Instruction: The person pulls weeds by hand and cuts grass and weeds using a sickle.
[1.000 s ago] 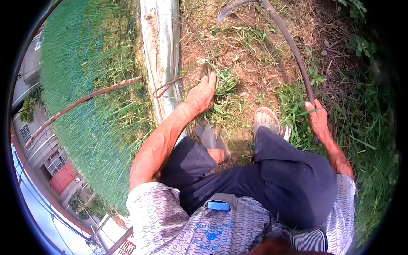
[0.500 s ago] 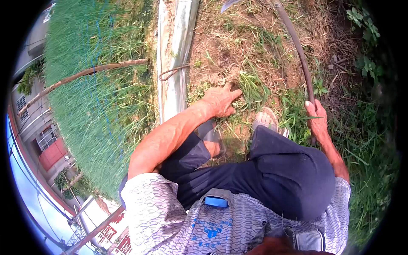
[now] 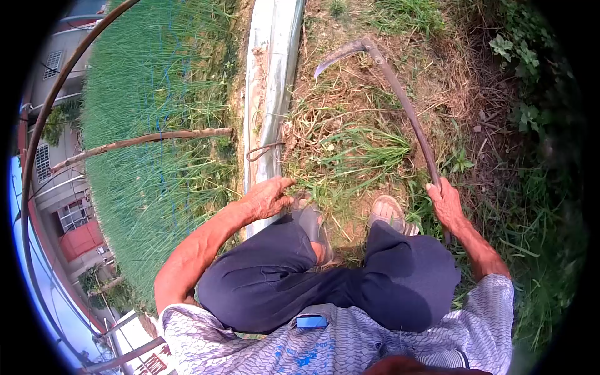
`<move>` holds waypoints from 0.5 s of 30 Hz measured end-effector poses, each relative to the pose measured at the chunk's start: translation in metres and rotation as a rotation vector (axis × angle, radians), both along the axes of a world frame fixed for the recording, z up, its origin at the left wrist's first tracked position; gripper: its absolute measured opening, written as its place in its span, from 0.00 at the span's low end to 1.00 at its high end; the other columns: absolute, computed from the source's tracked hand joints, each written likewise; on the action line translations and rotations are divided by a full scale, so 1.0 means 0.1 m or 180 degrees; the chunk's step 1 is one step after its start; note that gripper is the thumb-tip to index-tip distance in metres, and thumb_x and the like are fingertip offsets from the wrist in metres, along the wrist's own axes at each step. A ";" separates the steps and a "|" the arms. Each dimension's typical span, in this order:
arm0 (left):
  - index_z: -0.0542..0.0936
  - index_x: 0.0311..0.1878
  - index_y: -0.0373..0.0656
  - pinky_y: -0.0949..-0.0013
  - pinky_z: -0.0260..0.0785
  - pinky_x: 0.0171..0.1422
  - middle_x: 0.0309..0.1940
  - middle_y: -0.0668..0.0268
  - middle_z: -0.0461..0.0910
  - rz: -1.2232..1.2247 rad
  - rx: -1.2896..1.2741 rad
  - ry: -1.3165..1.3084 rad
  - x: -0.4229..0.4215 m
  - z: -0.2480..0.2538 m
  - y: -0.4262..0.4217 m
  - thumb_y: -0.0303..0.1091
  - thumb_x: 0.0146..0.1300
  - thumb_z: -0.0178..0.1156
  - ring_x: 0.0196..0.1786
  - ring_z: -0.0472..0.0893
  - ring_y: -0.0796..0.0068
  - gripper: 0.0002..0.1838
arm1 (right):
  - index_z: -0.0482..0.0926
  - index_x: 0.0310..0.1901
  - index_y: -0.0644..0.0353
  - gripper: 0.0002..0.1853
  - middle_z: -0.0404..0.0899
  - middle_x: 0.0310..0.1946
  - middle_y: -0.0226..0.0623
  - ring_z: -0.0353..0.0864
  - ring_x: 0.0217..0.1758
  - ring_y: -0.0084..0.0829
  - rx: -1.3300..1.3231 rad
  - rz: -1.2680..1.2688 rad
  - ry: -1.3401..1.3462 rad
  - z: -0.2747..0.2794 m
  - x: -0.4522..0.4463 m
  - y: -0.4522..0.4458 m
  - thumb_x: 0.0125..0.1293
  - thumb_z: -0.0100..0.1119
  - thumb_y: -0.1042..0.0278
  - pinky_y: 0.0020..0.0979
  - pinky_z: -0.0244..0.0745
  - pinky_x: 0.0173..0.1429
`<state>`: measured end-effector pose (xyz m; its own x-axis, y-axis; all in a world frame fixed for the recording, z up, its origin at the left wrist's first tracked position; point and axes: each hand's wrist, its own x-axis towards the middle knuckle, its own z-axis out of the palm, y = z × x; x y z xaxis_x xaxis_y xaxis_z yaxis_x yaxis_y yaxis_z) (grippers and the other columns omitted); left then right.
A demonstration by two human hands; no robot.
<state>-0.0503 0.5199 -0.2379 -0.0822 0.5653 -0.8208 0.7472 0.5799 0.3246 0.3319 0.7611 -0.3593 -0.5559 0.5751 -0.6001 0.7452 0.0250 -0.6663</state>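
A long-handled sickle (image 3: 403,94) slants across the right half, its curved blade (image 3: 337,57) over the soil at the top. My right hand (image 3: 447,201) is wrapped round the lower part of its wooden handle. Beside the long plastic sheeting (image 3: 275,75), my left hand (image 3: 270,199) is above my left foot, fingers apart and holding nothing that I can see. A clump of long green grass (image 3: 381,149) lies on the soil between the sheeting and the handle, apart from both hands.
Tall thin green plants (image 3: 137,156) fill the left side, with a wooden pole (image 3: 140,140) across them. A bent rod (image 3: 264,149) lies over the sheeting. My sandalled feet are below the grass clump. Leafy weeds (image 3: 528,53) edge the right side.
My left hand has drawn back from the grass toward my left knee. The grass clump now lies loosely spread. The sickle's blade has come fully into view, my right hand still on the handle.
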 end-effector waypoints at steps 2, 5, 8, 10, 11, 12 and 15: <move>0.71 0.65 0.41 0.57 0.71 0.60 0.53 0.50 0.77 0.0604 0.0055 -0.0437 0.42 0.00 0.02 0.38 0.66 0.60 0.58 0.77 0.51 0.25 | 0.73 0.42 0.64 0.23 0.73 0.24 0.40 0.74 0.28 0.34 -0.0128 0.0147 0.0067 0.03 -0.21 0.12 0.68 0.55 0.47 0.39 0.70 0.34; 0.71 0.65 0.40 0.58 0.69 0.62 0.53 0.51 0.79 0.0465 0.0024 -0.1595 0.81 0.44 0.39 0.37 0.68 0.58 0.57 0.78 0.54 0.24 | 0.74 0.41 0.64 0.24 0.72 0.24 0.38 0.73 0.28 0.33 -0.0256 0.0125 0.0220 0.04 -0.43 0.38 0.67 0.56 0.46 0.39 0.70 0.34; 0.72 0.64 0.39 0.63 0.68 0.61 0.49 0.59 0.79 0.0995 -0.0091 -0.1744 0.86 0.69 0.44 0.37 0.70 0.59 0.56 0.77 0.67 0.22 | 0.73 0.40 0.64 0.24 0.72 0.25 0.35 0.73 0.28 0.30 -0.0170 -0.0199 0.0595 0.01 -0.68 0.65 0.67 0.56 0.45 0.36 0.69 0.33; 0.74 0.60 0.39 0.59 0.70 0.60 0.49 0.52 0.80 0.0693 0.0280 -0.1550 0.81 0.90 0.63 0.33 0.69 0.57 0.55 0.80 0.55 0.18 | 0.73 0.39 0.63 0.23 0.72 0.24 0.34 0.72 0.26 0.29 0.0140 -0.0430 0.0937 -0.21 -0.91 0.88 0.67 0.54 0.45 0.36 0.68 0.30; 0.74 0.60 0.39 0.59 0.70 0.60 0.49 0.52 0.80 0.0685 0.0267 -0.1550 0.77 0.98 0.77 0.33 0.69 0.57 0.55 0.80 0.55 0.18 | 0.73 0.38 0.63 0.23 0.72 0.24 0.34 0.73 0.26 0.29 0.0111 -0.0574 0.1027 -0.22 -1.10 1.00 0.68 0.53 0.46 0.37 0.68 0.29; 0.74 0.59 0.38 0.58 0.71 0.57 0.48 0.51 0.80 0.0350 0.0463 -0.1467 0.72 1.04 0.91 0.32 0.69 0.56 0.53 0.80 0.52 0.17 | 0.73 0.38 0.63 0.23 0.72 0.24 0.34 0.73 0.26 0.29 0.0106 -0.0578 0.1028 -0.22 -1.28 1.10 0.68 0.53 0.46 0.37 0.68 0.29; 0.74 0.54 0.36 0.51 0.71 0.51 0.43 0.48 0.79 0.0022 0.0886 -0.1485 0.66 1.03 1.23 0.30 0.67 0.56 0.49 0.79 0.43 0.15 | 0.72 0.37 0.66 0.23 0.71 0.22 0.39 0.74 0.26 0.34 -0.0286 -0.0820 0.0781 -0.08 -1.73 1.22 0.69 0.47 0.48 0.40 0.69 0.30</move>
